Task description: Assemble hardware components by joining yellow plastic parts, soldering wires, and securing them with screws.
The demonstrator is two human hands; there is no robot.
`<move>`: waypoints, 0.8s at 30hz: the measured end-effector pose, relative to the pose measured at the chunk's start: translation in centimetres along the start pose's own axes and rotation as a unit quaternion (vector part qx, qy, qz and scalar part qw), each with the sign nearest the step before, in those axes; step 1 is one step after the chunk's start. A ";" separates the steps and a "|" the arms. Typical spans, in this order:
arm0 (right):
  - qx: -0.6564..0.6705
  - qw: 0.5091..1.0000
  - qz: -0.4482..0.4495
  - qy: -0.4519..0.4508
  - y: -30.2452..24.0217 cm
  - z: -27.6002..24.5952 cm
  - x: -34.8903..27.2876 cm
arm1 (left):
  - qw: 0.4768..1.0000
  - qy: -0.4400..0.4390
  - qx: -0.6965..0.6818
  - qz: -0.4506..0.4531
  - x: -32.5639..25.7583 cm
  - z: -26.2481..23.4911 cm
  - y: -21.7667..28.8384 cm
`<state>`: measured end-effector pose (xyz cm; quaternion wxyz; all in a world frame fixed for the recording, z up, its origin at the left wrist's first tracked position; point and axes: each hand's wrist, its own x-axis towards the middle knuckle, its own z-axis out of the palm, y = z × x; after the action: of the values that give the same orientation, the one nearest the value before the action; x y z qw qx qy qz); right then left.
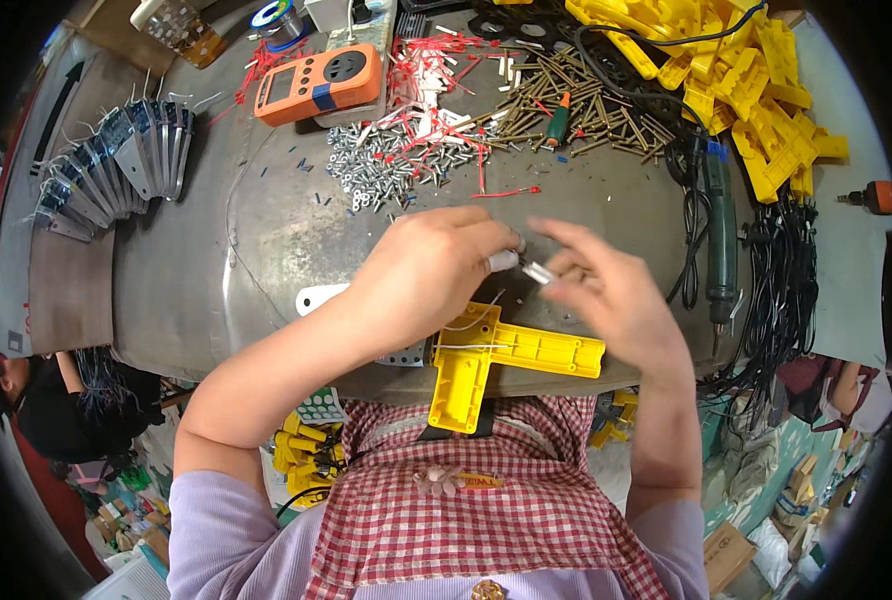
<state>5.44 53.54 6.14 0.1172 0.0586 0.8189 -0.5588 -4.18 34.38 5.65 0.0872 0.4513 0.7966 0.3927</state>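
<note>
My left hand (441,258), with a white cover (503,261) on one fingertip, is closed in a pinch above the yellow housing; what it grips is hidden. Facing it, my right hand (611,290) has its index finger raised and its thumb against a small white piece (538,272), slightly blurred. A small dark bit sits between the two hands. Below them lies a yellow T-shaped plastic housing half (546,350), its ribbed inside facing up, at the table's front edge. A thin white wire crosses it. A metal plate (321,298) lies partly under my left forearm.
Loose screws (371,165), brass-coloured pins (586,105) and red-wired white parts (421,85) form piles behind my hands. An orange meter (319,85) stands back left, near stacked metal plates (116,170). Yellow housings (756,110), a green electric screwdriver (721,235) and black cables (776,270) occupy the right.
</note>
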 end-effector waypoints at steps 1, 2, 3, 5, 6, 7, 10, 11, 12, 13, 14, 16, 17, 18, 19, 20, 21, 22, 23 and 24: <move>-0.080 0.989 -0.101 0.075 -0.4 1.7 0.2 | 0.999 -0.013 0.043 0.010 0.0 -0.1 0.5; -0.160 0.956 -0.199 0.147 -0.6 2.7 0.3 | 0.996 -0.026 0.086 0.019 0.0 -0.2 0.8; -0.136 0.968 -0.185 0.103 -1.4 2.4 0.4 | 0.996 -0.024 0.087 0.018 -0.2 -0.6 0.7; -0.164 0.967 -0.189 0.051 -1.1 1.7 0.6 | 0.996 -0.089 -0.026 -0.008 -1.0 -1.9 0.0; -0.191 0.963 -0.192 0.000 -0.8 1.1 0.8 | 0.996 -0.084 -0.026 -0.009 -1.4 -2.4 -0.5; -0.193 0.962 -0.194 -0.003 -0.5 0.7 1.3 | 0.989 -0.087 -0.082 -0.082 -1.7 -2.8 -1.3; -0.190 0.960 -0.183 0.095 0.8 0.3 3.7 | 0.992 0.057 0.024 -0.109 -1.8 -3.3 -3.0; -0.250 0.936 -0.200 0.145 1.0 0.6 5.0 | 0.993 0.079 0.065 -0.061 -1.9 -2.6 -3.4; -0.309 0.906 -0.215 0.193 1.1 0.8 6.1 | 0.989 0.100 0.105 -0.012 -1.5 -2.2 -3.3; -0.311 0.905 -0.214 0.193 0.9 0.9 6.8 | 0.989 0.101 0.104 -0.012 -1.2 -1.9 -2.9; -0.408 0.884 -0.172 0.151 0.7 1.0 7.3 | 0.991 0.068 0.054 -0.100 -1.1 -1.8 -2.0; -0.501 0.849 -0.131 0.106 0.7 1.0 7.7 | 0.982 0.039 0.005 -0.187 -0.8 -1.7 -1.4; -0.376 0.905 -0.149 0.129 1.3 0.6 7.4 | 0.979 0.027 -0.033 -0.198 -0.7 -1.5 -1.5; -0.243 0.944 -0.170 0.144 1.4 0.5 7.4 | 0.975 0.021 -0.067 -0.213 -0.7 -1.4 -1.5; -0.247 0.942 -0.177 0.139 0.7 0.7 6.9 | 0.968 0.030 -0.155 -0.197 -0.7 -0.7 -1.1; -0.013 0.987 -0.119 0.109 -0.3 0.9 6.0 | 0.936 0.062 -0.312 -0.152 -0.5 0.6 -1.3; 0.224 0.971 -0.043 0.075 -0.8 1.0 5.3 | 0.913 0.054 -0.370 -0.165 0.3 1.1 -0.6; 0.221 0.972 -0.038 0.074 -0.9 1.2 4.8 | 0.885 0.046 -0.427 -0.178 0.8 1.2 0.0; 0.273 0.957 -0.048 0.085 -1.0 1.4 4.4 | 0.883 0.046 -0.432 -0.180 0.9 1.2 0.0; 0.323 0.939 -0.062 0.099 -0.9 1.4 3.7 | 0.880 0.053 -0.430 -0.193 0.8 1.4 0.3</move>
<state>1.81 51.74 5.51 -0.0241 0.0977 0.6035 -0.7910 -3.76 35.90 5.12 0.3047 0.1856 0.6240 0.6952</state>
